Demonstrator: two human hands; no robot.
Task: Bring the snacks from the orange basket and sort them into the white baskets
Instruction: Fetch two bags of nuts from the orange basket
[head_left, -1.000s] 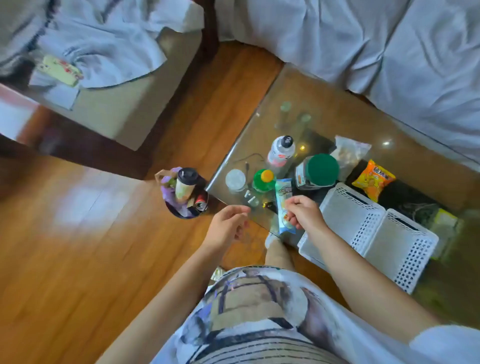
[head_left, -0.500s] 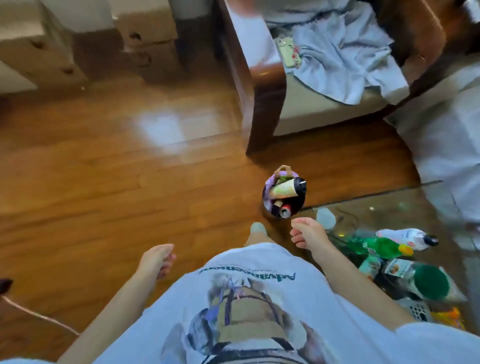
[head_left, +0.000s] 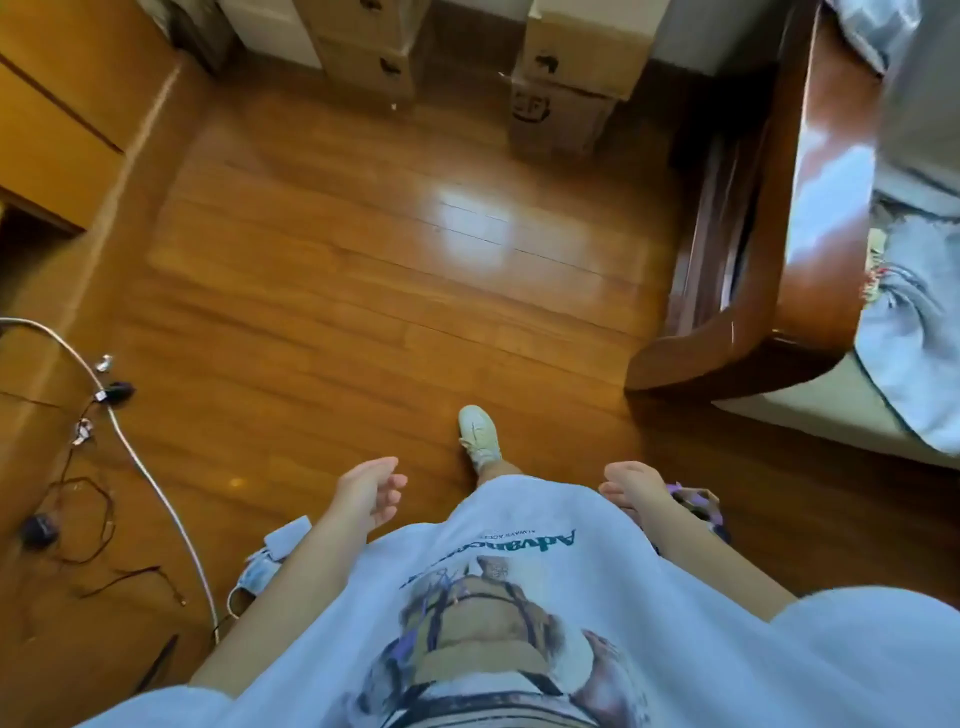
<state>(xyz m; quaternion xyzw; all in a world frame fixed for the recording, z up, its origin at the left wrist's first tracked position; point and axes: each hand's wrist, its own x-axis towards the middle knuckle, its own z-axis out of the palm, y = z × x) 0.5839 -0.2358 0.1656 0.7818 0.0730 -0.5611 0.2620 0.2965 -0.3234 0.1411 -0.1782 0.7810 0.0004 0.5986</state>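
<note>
Your printed white shirt (head_left: 519, 623) fills the bottom of the frame. Just above it, your left hand (head_left: 370, 492) hangs with fingers loosely spread, holding nothing. Your right hand (head_left: 631, 487) is loosely curled and empty, right beside the purple-trimmed basket (head_left: 698, 505), which peeks out behind your forearm at lower right. Your shoe (head_left: 479, 436) stands between them on the wooden floor (head_left: 363, 270). Cardboard boxes (head_left: 566, 78) line the top edge.

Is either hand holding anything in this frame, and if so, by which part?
Nothing is held. The left hand is loosely open and empty; the right hand hangs with fingers loosely curled, empty as far as visible, above a purple bag.
</note>
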